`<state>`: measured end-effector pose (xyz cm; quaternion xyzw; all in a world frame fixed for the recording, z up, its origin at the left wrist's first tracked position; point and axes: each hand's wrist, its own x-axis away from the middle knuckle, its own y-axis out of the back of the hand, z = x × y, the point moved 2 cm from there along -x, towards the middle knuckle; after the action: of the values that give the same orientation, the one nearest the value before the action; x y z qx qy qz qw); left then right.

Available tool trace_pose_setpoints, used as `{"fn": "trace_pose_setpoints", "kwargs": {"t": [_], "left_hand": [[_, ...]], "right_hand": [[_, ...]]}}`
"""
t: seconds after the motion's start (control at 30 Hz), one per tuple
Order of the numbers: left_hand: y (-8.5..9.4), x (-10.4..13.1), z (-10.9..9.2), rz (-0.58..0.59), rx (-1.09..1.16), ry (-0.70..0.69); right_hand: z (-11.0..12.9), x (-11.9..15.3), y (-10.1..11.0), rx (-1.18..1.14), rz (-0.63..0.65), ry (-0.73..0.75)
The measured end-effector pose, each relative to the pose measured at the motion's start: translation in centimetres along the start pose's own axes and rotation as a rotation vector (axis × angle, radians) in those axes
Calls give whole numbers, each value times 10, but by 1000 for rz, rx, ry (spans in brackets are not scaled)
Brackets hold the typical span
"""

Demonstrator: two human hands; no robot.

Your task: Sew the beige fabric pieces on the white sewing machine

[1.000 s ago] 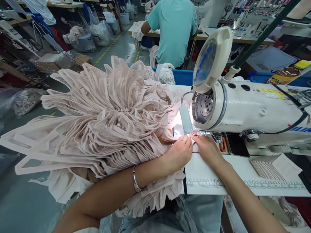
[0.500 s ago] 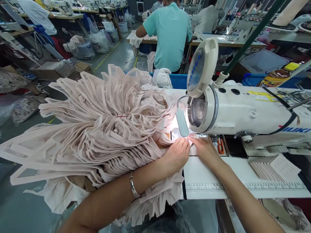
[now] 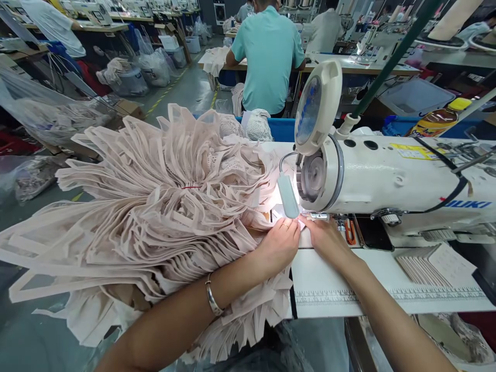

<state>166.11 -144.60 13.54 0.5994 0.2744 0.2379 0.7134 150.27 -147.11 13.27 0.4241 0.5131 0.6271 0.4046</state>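
Note:
My left hand [image 3: 282,240] has its fingers pressed together on a small piece of pale pink fabric [image 3: 303,225] at the front of the sewing machine [image 3: 356,173]. From the other side my right hand [image 3: 325,237] pinches the same piece, its fingertips close to those of the left. A grey-green lamp [image 3: 288,196] on a bent stalk hangs just above the fingers and, with the machine head, hides the needle. Left of the machine lies a big tied bundle of pale pink garments [image 3: 166,206], which my left forearm crosses.
Orange-handled snips [image 3: 350,232] and a dark tray [image 3: 372,232] lie right of my right hand. A stack of fabric pieces [image 3: 437,266] rests on the table [image 3: 329,305], behind its printed ruler. A magnifier [image 3: 310,111] tops the machine head. Ahead sits a co-worker [image 3: 269,62].
The view has shifted slightly. Both hands stay at the front of the machine on the fabric, with hardly any movement. At the left, a plastic-wrapped bundle has come into view.

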Motion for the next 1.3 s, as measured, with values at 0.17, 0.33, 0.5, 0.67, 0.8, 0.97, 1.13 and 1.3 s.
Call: {"fn": "trace_pose_setpoints", "kwargs": {"t": [0.17,0.33,0.5,0.67,0.8,0.97,1.13,1.3], "left_hand": [[-2,1,0,-19,31,12],[-5,1,2,-31,50,22],[-12,2,-1,-81,20,24],[-5,3,8,-79,14,14],[7,5,30,1,131,78],[10,6,39,-89,173,89],[6,2,34,-61,137,34],[5,4,34,-38,158,55]], "right_hand": [[-2,-2,-5,1,-19,15],[-5,-2,-10,-9,-41,17],[0,-3,-7,-7,-58,20],[3,0,-6,36,-131,11],[-5,8,-10,-150,-306,90],[-13,12,-16,-267,-396,231],[-11,13,-14,-271,-423,271],[-10,16,-10,-309,-401,140]]}}
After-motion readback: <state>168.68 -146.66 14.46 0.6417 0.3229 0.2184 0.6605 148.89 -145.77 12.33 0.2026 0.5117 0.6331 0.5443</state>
